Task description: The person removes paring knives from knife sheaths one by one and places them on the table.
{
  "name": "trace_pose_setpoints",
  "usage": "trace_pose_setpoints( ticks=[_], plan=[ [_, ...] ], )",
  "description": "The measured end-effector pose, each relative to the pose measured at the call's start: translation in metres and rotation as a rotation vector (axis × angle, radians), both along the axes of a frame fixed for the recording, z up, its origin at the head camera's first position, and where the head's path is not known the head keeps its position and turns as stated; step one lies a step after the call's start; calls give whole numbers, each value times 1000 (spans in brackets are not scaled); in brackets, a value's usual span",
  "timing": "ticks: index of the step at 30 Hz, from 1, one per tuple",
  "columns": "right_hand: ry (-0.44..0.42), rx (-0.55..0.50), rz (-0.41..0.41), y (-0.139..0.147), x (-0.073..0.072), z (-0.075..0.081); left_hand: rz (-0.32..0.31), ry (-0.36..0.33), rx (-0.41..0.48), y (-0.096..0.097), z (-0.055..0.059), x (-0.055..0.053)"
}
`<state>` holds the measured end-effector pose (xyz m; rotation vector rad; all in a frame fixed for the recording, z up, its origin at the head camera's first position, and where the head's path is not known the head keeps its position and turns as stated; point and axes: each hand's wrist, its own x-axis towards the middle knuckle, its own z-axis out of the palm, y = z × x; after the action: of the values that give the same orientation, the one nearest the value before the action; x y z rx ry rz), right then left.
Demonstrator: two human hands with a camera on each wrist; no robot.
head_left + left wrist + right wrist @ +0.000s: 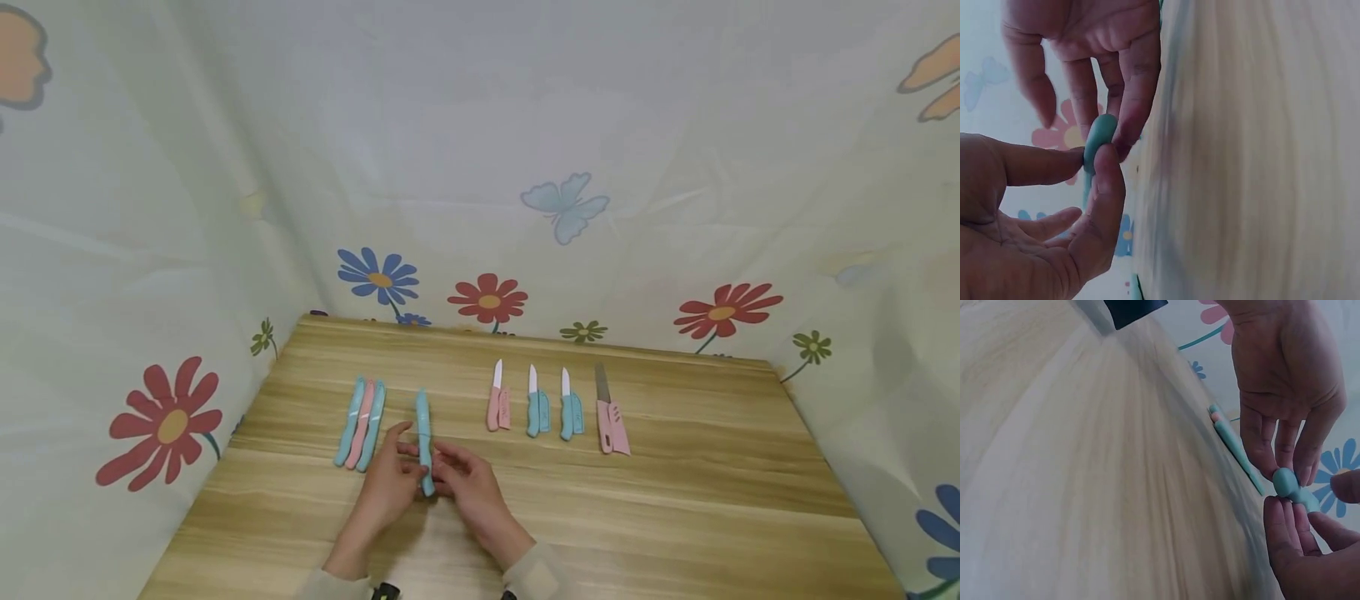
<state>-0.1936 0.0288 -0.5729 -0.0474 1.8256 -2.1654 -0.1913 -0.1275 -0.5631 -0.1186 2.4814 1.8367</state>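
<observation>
Both hands meet on a slim teal knife in its sheath, held upright in the head view with its blade hidden. My left hand pinches the lower handle between thumb and finger. From the other side, fingertips of my right hand hold the same handle. The handle's rounded end shows between the two hands in the left wrist view. In the right wrist view, the right hand has fingers under the teal handle, while the left hand grips from above.
Left of the hands lie three closed knives side by side, a pink one between two teal ones. To the right, several bare-bladed knives, including a pink one, a teal one and a larger pink one, lie beside their sheaths on the wooden table.
</observation>
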Motion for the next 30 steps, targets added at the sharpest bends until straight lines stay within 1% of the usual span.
trace_pose_setpoints(
  ticks=[6, 9, 13, 15, 25, 30],
  plan=[
    [20, 45, -58, 14, -1, 1, -54, 8, 73, 12, 1, 3],
    [10, 64, -87, 22, 1, 3, -95, 12, 117, 18, 2, 4],
    [-10, 76, -116, 32, 4, 4, -146, 6, 154, 25, 3, 6],
    [-19, 73, -129, 37, 5, 4, -163, 3, 159, 29, 3, 7],
    [-32, 69, -178, 56, 8, 4, -200, 13, 159, 47, -1, 7],
    [-40, 72, -194, 65, 9, 2, -216, 0, 169, 56, -2, 7]
  ],
)
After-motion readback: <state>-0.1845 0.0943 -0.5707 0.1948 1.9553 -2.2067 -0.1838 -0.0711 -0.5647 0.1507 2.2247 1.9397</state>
